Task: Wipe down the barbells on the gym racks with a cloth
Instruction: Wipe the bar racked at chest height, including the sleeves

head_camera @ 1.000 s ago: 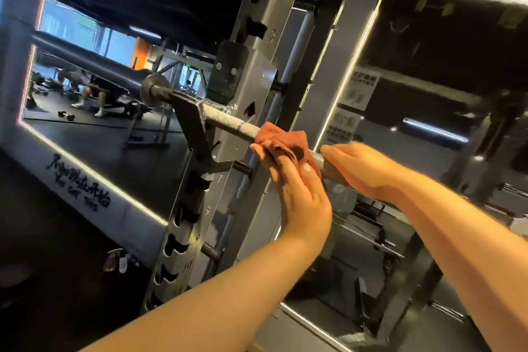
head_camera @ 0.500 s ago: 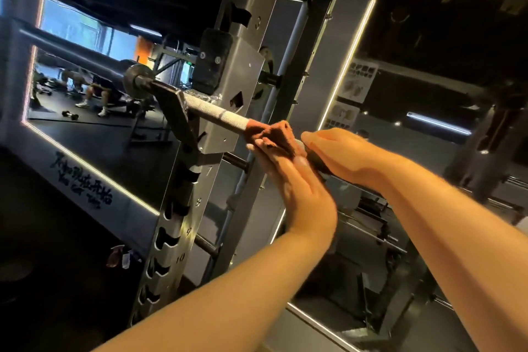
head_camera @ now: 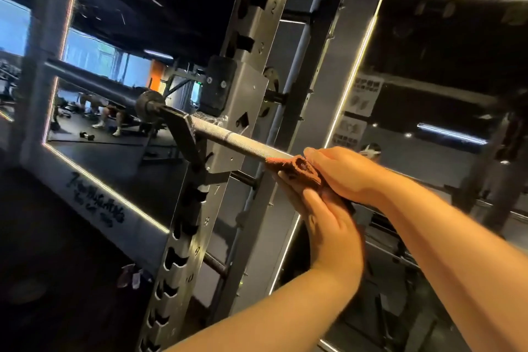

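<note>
A steel barbell (head_camera: 243,138) rests on the black hook (head_camera: 183,128) of a grey rack upright (head_camera: 251,106). Its dark sleeve (head_camera: 100,83) sticks out to the left. An orange-brown cloth (head_camera: 298,166) is wrapped around the knurled shaft right of the upright. My left hand (head_camera: 328,223) clasps the cloth against the bar from below. My right hand (head_camera: 345,174) is closed over the bar from above, touching the cloth's right end. The shaft behind both hands is hidden.
Wall mirrors with lit edges (head_camera: 94,177) stand behind the rack and reflect the gym floor, a seated person's legs and a dumbbell. The upright has a column of numbered slots (head_camera: 174,263). More rack bars (head_camera: 400,257) run below my right arm.
Both hands and the cloth have slid along the shaft to the right, away from the upright, leaving more bare knurled steel showing. My view has shifted to the left.
</note>
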A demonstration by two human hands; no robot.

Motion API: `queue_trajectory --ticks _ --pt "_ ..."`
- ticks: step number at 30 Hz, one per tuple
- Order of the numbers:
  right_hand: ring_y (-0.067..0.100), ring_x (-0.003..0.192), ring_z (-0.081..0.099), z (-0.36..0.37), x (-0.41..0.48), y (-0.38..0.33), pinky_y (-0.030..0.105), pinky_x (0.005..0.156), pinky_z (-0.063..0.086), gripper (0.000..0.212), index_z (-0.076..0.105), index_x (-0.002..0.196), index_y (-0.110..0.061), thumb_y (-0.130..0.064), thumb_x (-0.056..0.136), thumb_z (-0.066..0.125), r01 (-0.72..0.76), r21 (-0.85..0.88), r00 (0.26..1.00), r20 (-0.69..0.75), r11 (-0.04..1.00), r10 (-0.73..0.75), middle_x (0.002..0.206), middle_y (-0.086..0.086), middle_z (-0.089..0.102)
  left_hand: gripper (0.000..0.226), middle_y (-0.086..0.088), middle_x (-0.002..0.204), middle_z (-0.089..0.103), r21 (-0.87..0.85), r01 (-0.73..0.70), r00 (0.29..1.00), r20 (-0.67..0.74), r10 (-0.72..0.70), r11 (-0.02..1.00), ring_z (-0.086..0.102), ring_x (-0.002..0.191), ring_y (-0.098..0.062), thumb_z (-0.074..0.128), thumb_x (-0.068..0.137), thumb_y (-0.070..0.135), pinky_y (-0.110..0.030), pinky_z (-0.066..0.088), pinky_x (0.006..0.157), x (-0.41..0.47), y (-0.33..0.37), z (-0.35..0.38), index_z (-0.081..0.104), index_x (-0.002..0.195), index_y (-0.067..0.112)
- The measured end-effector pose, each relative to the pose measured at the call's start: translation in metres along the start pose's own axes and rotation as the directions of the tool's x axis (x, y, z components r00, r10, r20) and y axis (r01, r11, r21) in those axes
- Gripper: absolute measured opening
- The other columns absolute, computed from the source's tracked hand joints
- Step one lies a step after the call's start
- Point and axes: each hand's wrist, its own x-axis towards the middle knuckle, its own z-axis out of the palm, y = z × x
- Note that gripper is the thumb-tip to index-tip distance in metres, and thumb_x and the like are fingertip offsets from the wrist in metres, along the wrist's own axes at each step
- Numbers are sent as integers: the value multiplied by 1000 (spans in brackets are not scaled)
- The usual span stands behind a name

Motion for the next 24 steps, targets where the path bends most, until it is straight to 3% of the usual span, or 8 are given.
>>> queue_trajectory --ticks 3,6,8,10,13,15,17,24 --pt "6 86 56 0 0 -3 24 76 38 48 65 112 -18 -51 110 29 -14 5 1000 -10 1000 14 96 -6 63 38 7 130 56 21 -67 998 -10 67 998 58 96 19 34 108 36 3 44 74 19 17 -6 40 146 32" --pt "10 89 55 2 -3 -8 29 79 40 47 62 123 -18 -48 111 27 2 -72 1000 -30 997 -5 107 1 62 43 -8 151 42 98 -235 949 -193 250 967 53 125 0 33 110 26 4 36 83 53 40 -20 30 154 23" --pt "22 102 59 2 -6 -9 34 85 43 48 61 127 -15 -44 112 25 18 -137 999 -26 990 -22 116 9 64 57 -1 166 17 93 -297 894 -322 311 950 40 142 -16 32 111 35 -13 40 101 80 51 -29 6 162 34" --pt "28 107 59 3 -7 -9 39 92 46 46 60 126 -13 -40 113 24 23 -181 999 -23 983 -27 119 12 64 58 3 168 9 187 -359 848 -346 403 915 37 143 -15 32 109 40 -31 37 115 94 51 -33 4 159 41" --pt "27 105 61 2 -5 -7 43 96 48 46 63 119 -13 -40 112 27 10 -150 999 -43 989 -16 113 10 66 58 11 169 -4 399 -521 800 -80 595 754 12 150 4 34 110 24 -14 21 118 74 34 -29 8 162 29" --pt "24 100 63 3 -2 -3 44 96 51 44 66 111 -15 -40 111 30 20 -132 999 -45 991 -26 107 6 68 48 5 169 5 523 -588 773 136 620 617 0 151 6 31 110 25 -18 17 122 62 20 -31 25 158 23" --pt "21 94 64 3 -1 -1 46 94 53 42 67 103 -19 -42 110 32 27 -133 998 -52 991 -34 100 3 69 41 2 160 27 611 -635 736 291 612 473 6 153 -2 29 108 32 -38 20 125 69 17 -45 40 146 23" --pt "18 91 62 4 -1 -4 42 93 53 43 63 104 -25 -49 109 27 2 -206 998 -68 979 -16 100 2 67 33 -3 126 59 676 -737 574 624 530 1 47 130 -22 38 102 25 -51 14 125 122 74 -103 58 125 13"
